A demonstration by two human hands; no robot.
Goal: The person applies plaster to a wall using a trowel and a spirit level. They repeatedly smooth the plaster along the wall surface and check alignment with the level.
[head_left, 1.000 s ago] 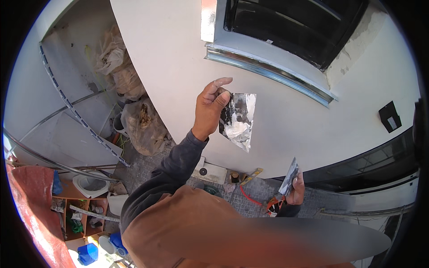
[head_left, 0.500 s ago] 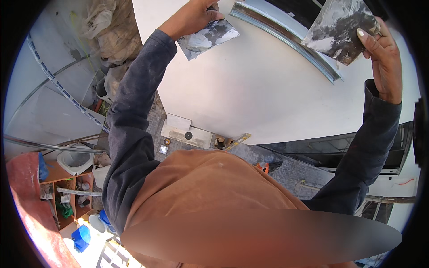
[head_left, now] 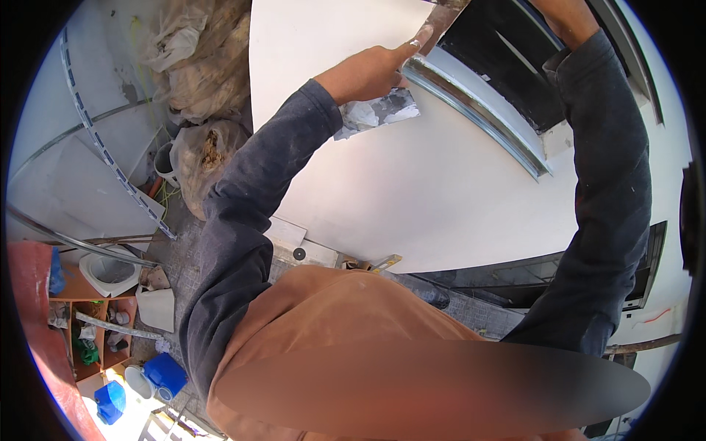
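Observation:
My left hand (head_left: 368, 73) grips a flat putty scraper (head_left: 381, 112) smeared with white and grey filler. The blade hangs below my fingers, over a large white panel (head_left: 434, 191). One finger of this hand stretches toward a brownish flat piece (head_left: 444, 23) at the top edge. White filler marks that fingertip; I cannot tell whether the piece is the other scraper. Far right, my right hand (head_left: 568, 20) is cut off by the top of the view, its fingers hidden. A curved metal profile (head_left: 482, 121) runs along the panel beside a dark opening (head_left: 500, 59).
Bulging plastic sacks (head_left: 209, 66) stand left of the panel. Below them are a white basin (head_left: 110, 270), an orange-brown shelf unit (head_left: 70, 290) and blue containers (head_left: 163, 375). A yellow level (head_left: 386, 262) lies near my body. A slotted strip (head_left: 92, 132) leans at left.
My left hand has moved right, one finger now extended. My right hand has risen toward the top edge, and its smeared scraper no longer shows plainly. The view has shifted.

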